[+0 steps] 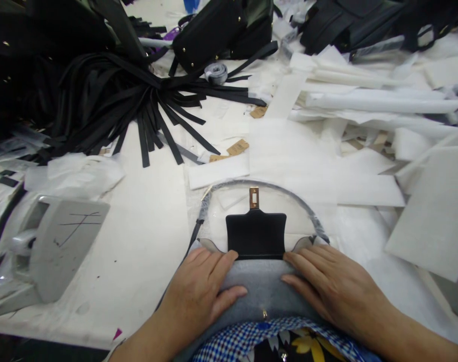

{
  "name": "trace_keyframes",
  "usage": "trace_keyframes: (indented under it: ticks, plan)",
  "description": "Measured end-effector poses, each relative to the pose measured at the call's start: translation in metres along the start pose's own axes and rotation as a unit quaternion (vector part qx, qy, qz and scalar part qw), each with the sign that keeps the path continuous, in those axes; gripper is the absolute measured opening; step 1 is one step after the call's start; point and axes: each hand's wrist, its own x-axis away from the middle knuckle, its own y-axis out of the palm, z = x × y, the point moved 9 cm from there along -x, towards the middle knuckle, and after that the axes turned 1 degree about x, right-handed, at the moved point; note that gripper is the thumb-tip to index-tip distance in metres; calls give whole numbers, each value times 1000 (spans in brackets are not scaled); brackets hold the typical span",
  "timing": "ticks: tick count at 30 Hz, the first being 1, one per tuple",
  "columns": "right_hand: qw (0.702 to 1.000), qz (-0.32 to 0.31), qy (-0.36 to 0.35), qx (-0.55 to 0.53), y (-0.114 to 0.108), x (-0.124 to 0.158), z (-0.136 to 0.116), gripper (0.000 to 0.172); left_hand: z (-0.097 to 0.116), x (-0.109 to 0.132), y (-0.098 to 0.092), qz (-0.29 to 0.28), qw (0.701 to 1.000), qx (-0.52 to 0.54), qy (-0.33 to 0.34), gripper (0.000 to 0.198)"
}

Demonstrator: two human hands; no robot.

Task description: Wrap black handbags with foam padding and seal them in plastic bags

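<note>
A grey-lined handbag [259, 286] lies at the table's near edge, against a checked garment. Its black flap [256, 232] points away from me and ends in a gold metal clasp plate [254, 197]. Beyond the flap arches a handle [266, 183] in clear plastic wrap. My left hand [206, 281] rests on the bag's left side, fingertips at the flap's left base, thumb apart on the grey lining. On the right side my right hand [323, 276] mirrors it, its fingertips at the flap's right base. A small gold stud [265, 314] shows near the garment.
Black straps [111, 95] are heaped at the upper left, beside black bags [209, 35]. A grey tape dispenser [68, 241] stands at the left. White paper and foam sheets [432, 201] cover the right side. Brown tags [238, 147] lie beyond the handle.
</note>
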Motion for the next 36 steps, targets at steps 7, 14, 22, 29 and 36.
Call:
trace_keyframes:
  ticks: [7,14,22,29,36]
  plan:
    - [994,-105,18,33,29,-18,8,29,-11,-8,18,-45,998,-35,-20,35]
    - [996,-82,7,16,28,-12,9,20,-12,-8,24,-62,996,-48,-39,34]
    - [994,-106,30,19,39,-11,13,9,-7,-17,28,-102,990,-74,-58,17]
    - [995,-95,40,12,39,-8,12,7,33,-10,6,76,991,-112,18,34]
    - [996,-71,32,32,35,-7,11,13,34,16,14,-60,997,43,-11,59]
